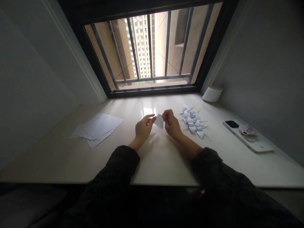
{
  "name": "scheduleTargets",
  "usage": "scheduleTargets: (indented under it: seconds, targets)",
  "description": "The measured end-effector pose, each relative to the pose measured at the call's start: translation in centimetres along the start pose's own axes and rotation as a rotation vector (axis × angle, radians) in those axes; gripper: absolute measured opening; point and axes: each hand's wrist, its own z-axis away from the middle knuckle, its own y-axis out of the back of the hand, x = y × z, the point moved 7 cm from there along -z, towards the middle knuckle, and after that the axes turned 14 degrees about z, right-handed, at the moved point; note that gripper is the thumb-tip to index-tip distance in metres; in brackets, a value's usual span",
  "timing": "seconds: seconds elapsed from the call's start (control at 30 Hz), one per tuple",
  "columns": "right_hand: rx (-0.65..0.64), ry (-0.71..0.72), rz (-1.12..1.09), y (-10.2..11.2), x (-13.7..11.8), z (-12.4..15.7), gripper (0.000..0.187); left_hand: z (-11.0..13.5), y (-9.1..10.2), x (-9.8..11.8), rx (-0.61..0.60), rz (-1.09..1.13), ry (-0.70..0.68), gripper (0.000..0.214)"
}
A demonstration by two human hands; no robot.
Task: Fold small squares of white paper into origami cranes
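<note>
Between my two hands is a small piece of folded white paper (159, 121), kite-shaped with a point facing down toward me. My left hand (144, 127) pinches its left corner between thumb and fingers. On the opposite side, my right hand (171, 123) grips the right edge with curled fingers. The paper is held up a little over the pale surface. To the right of my right hand lies a cluster of several folded white paper cranes (192, 121). A loose stack of white paper sheets (99, 128) rests to the left of my left hand.
A phone (248, 136) with a round cartoon grip lies at the right on the pale sill (163, 164). A white cylindrical object (212, 94) stands in the back right corner. Behind is a barred window (152, 50) in a dark frame, with walls on both sides.
</note>
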Motion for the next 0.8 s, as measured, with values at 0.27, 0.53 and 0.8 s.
scheduleTargets:
  seconds: [0.27,0.53,0.8]
  targets:
    - [-0.055,0.19,0.131,-0.1,-2.0,0.2,0.008,-0.8,-0.4,-2.9,-0.086,0.122,0.158,0.03]
    - [-0.136,0.189,-0.077,-0.8,-2.0,0.5,0.03,-1.2,0.6,-4.3,0.111,0.449,0.359,0.034]
    - [-0.095,0.173,-0.117,-0.4,-1.6,0.3,0.024,-1.1,0.5,-4.0,0.122,0.512,0.334,0.037]
